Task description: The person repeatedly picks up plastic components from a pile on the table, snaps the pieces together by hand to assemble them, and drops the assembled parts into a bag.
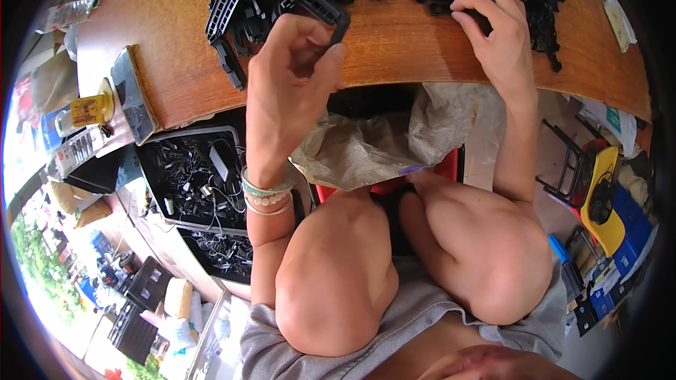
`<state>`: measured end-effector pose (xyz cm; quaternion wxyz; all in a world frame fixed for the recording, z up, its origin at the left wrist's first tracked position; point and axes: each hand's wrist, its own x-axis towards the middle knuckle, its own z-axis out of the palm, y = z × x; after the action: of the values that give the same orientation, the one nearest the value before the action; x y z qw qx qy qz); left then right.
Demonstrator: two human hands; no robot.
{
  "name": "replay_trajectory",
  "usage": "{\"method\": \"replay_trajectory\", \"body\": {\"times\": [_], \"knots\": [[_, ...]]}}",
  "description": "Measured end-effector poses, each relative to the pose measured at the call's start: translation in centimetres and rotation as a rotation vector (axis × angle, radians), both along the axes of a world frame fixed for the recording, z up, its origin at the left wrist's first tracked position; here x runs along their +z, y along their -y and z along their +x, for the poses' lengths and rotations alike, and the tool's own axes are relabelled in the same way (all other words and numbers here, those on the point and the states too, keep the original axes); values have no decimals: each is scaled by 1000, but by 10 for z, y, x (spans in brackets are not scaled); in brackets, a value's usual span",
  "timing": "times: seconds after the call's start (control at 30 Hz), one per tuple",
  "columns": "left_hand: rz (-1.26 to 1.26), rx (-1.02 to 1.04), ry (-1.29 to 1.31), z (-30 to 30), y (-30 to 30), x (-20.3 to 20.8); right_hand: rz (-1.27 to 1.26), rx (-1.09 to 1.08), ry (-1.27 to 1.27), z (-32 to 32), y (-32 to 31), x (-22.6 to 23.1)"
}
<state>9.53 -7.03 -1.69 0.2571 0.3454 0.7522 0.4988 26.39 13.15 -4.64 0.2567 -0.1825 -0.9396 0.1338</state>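
My left hand is closed over the table's near side, its thumb and fingers pinching a long black plastic part with a bent end. Beside it, a large heap of black plastic parts spreads over the tabletop, several of them long, ribbed strips. My right hand has thumb and forefinger curled together at the end of a small forked black plastic piece. That piece lies by the left edge of a second heap of dark parts, partly behind my right hand.
Below the edge of the wooden table, an open woven sack hangs between my knees. Black bins of small parts and cables stand at left. A yellow-backed chair is at right. A yellow jar stands far left.
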Motion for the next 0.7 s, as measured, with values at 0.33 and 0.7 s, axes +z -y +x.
{"method": "replay_trajectory", "body": {"times": [0.33, 0.7], "knots": [[123, -86, 535, 21, -18, -4, -787, 426, -40, -6, 57, 32], [205, -284, 166, 33, -13, -9, -899, 93, -306, -1, 77, 18]]}}
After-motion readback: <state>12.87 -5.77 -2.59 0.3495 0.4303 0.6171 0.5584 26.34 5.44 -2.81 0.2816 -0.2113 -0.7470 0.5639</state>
